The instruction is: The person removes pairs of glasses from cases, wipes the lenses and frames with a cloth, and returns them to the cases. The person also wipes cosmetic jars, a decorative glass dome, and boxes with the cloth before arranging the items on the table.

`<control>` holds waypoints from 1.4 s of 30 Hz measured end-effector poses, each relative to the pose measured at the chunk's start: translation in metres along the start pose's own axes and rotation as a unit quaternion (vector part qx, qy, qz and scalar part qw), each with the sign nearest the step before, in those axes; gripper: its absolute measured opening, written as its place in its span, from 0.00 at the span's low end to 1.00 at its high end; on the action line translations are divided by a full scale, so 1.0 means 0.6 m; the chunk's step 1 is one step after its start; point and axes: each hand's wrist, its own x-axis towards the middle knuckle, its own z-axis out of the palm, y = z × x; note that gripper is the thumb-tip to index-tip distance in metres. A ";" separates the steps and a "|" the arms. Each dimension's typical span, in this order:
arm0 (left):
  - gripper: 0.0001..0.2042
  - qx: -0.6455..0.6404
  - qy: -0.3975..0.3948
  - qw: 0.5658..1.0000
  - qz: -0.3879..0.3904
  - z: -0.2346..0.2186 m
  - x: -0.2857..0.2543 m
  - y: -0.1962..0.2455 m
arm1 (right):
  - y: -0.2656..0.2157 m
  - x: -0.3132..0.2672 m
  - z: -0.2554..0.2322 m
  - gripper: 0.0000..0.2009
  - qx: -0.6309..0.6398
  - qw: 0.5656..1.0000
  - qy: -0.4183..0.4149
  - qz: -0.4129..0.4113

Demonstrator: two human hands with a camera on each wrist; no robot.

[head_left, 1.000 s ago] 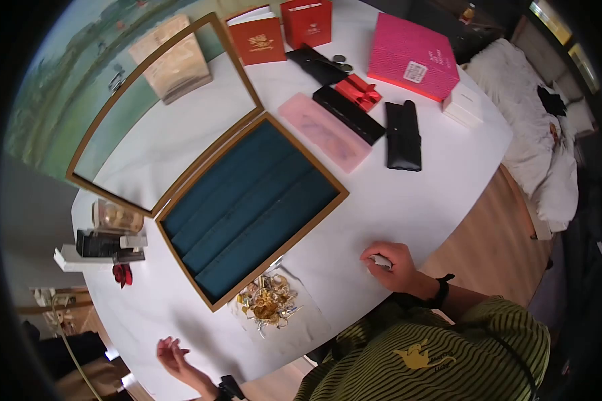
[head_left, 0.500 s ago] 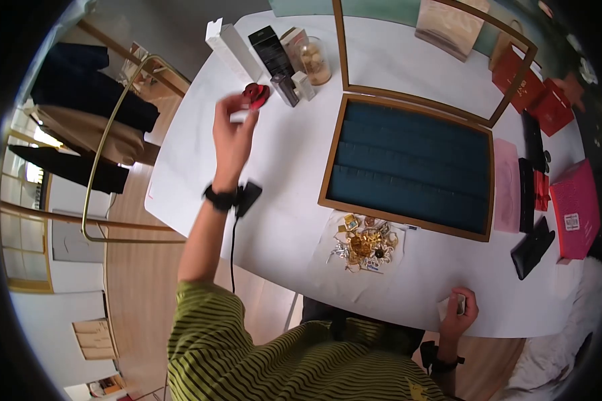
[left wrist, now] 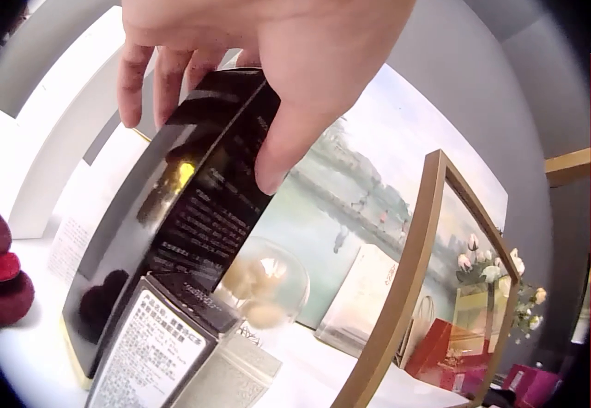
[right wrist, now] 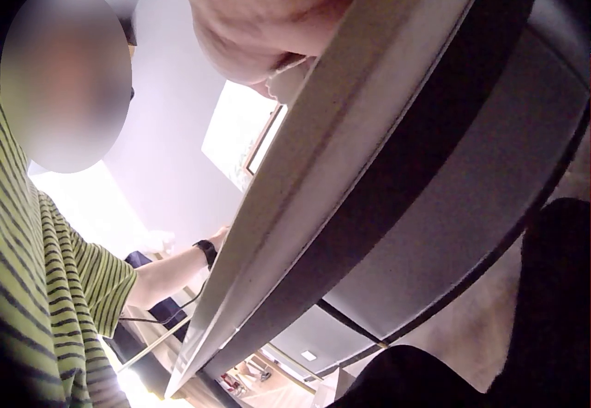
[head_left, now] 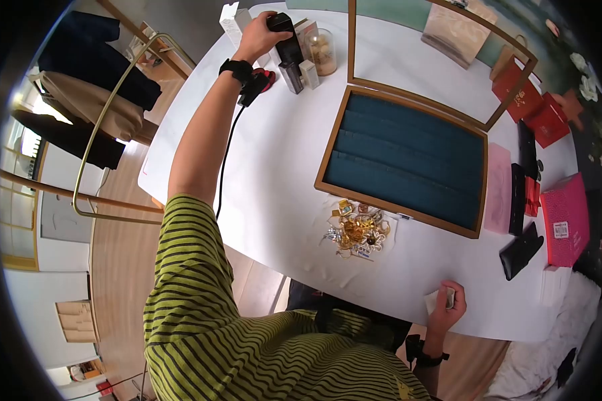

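The left hand (head_left: 261,37) pinches the black box (head_left: 288,49) by its upper end, near the far-left corner of the worktop (head_left: 281,160); likely light, stiff, slick card, best held across opposite sides. The right hand (head_left: 452,309) grips a white item (head_left: 431,302) at the near edge.

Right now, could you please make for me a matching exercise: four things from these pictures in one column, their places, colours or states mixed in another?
1. tall box
2. jewelry pile
3. wooden-framed case
4. right hand's grip

A. open, teal inside
B. curled round a small white object
C. in the left hand's grip
D. gold and silver colours, heaped

Pairs: 1-C, 2-D, 3-A, 4-B
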 end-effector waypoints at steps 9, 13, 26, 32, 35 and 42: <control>0.32 -0.022 0.082 0.996 -0.031 -0.046 -0.005 0.026 | -0.008 0.004 0.001 0.03 -0.021 1.000 -0.003 -0.009; 0.34 0.011 0.162 0.983 0.084 -0.115 -0.018 0.073 | -0.003 0.005 -0.001 0.03 -0.019 1.000 -0.011 -0.008; 0.42 -0.259 0.192 0.937 0.134 -0.255 -0.413 0.343 | -0.007 0.004 -0.007 0.03 0.012 1.000 -0.011 0.007; 0.46 -0.543 -0.023 0.835 -0.083 -0.119 -0.526 0.458 | -0.040 0.006 -0.002 0.04 0.078 0.995 0.016 0.053; 0.38 -0.563 -0.133 0.816 -0.001 -0.077 -0.548 0.512 | -0.088 0.018 -0.015 0.11 0.177 0.984 0.013 0.008; 0.38 -0.499 -0.193 0.845 0.007 -0.020 -0.557 0.555 | -0.211 0.058 -0.035 0.41 0.219 0.958 -0.111 -0.150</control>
